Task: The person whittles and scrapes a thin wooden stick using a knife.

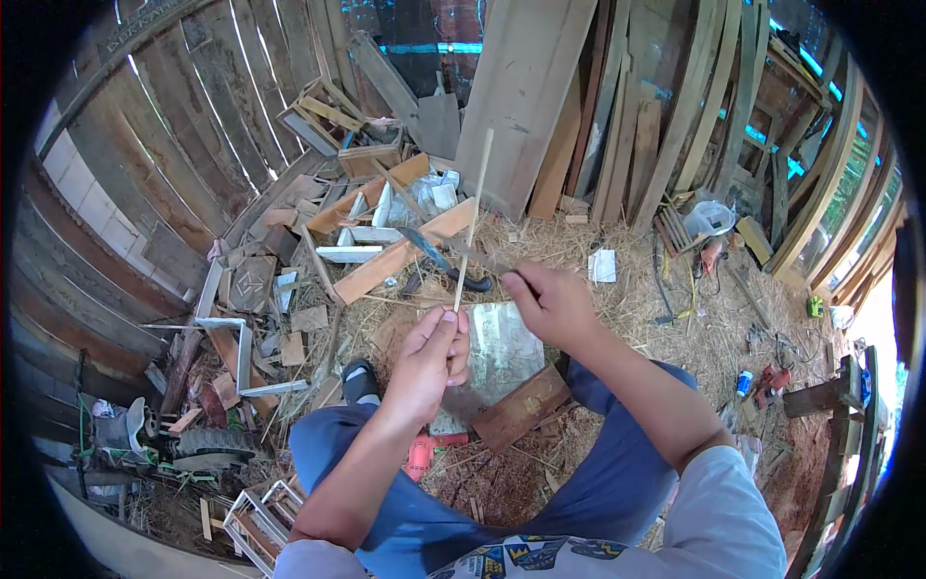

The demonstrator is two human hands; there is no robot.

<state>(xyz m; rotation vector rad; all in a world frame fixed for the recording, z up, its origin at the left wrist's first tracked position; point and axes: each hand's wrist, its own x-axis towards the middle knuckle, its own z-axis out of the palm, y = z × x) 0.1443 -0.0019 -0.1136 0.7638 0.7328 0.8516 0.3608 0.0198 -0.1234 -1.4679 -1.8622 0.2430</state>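
Note:
My left hand [434, 352] is closed around the lower end of a thin, pale wooden stick [479, 193], which points up and away from me. In my right hand [555, 299] is the handle of a knife, mostly hidden by the fingers. Its blade [490, 261], partly blurred, reaches left across the stick a little above my left hand; whether it touches the stick I cannot tell. Beyond the stick, on the ground, lies a curved tool with a black handle [470, 282]. Below my hands, a worn pale sheet [506, 352] lies between my legs, with a brown wooden block [521, 410] on its near side.
A red power tool [420, 456] sits near my left leg. Scrap wood and white frame pieces [349, 254] are heaped ahead on the left. Tall planks [526, 96] lean at the back. Cables, a blue can [744, 383] and another red tool [772, 384] lie to the right.

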